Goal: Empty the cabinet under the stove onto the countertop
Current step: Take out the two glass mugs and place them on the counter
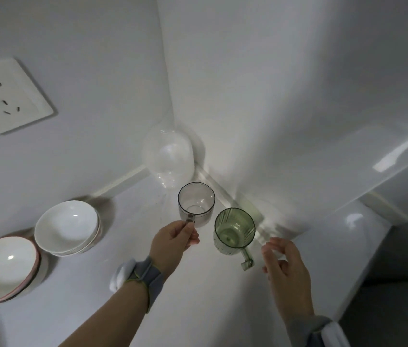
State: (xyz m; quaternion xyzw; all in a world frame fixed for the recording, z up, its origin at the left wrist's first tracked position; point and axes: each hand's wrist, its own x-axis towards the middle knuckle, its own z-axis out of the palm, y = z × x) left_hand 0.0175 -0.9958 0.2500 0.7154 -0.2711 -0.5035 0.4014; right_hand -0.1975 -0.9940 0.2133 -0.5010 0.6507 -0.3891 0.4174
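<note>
Pinching the clear mug (196, 205) by its handle, the left hand (172, 242) seems to be setting it on the countertop (210, 309), ten o'clock from the green mug (234, 230), right hand (288, 271) loose-fingered; next, a clean release

Behind our left grip (172, 240) we wore a grey fabric strap (149, 275) round the wrist, edged with a thin yellow-green line, and a white rounded device (121, 272) sat on its outer side. Behind our right grip (285, 269) was a bunched grey band (310, 326) with a white piece (334, 334). Our forearms were bare.
</note>
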